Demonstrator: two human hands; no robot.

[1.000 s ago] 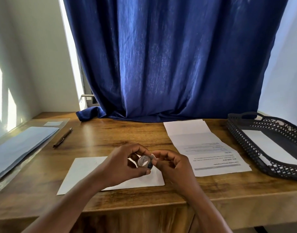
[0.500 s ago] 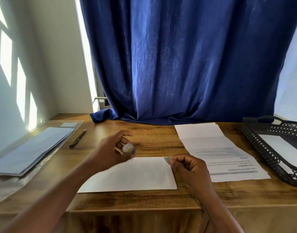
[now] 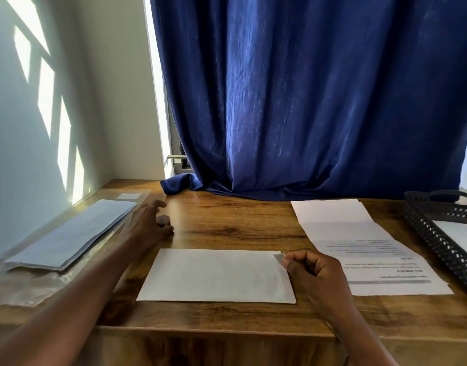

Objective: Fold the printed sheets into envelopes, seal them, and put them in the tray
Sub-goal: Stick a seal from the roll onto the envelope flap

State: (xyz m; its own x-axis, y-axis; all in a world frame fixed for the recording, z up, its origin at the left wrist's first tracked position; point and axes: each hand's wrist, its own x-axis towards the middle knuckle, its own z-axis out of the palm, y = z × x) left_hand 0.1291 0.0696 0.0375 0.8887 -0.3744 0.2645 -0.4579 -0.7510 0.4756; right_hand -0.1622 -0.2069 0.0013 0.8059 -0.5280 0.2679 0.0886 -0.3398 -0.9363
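Observation:
A white folded envelope [image 3: 216, 276] lies flat on the wooden desk [image 3: 235, 228] in front of me. My right hand [image 3: 314, 273] pinches a small piece of tape [image 3: 278, 257] at the envelope's far right corner. My left hand [image 3: 148, 225] is stretched out to the left with loose fingers, and the small tape roll [image 3: 163, 221] stands on the desk between its thumb and fingers. A printed sheet [image 3: 359, 247] with fold creases lies unfolded to the right. The black mesh tray [image 3: 427, 231] at the far right holds a white envelope [image 3: 462, 233].
A stack of pale blue paper [image 3: 68, 233] lies on a clear plastic sleeve [image 3: 29, 286] at the left, against the wall. A blue curtain [image 3: 306, 101] hangs down onto the back of the desk. Bare wood shows between the envelope and the curtain.
My left hand has carried the tape roll away from my right hand, out to the left, and set it on the desk. My right hand has kept a torn piece of tape over the envelope's corner.

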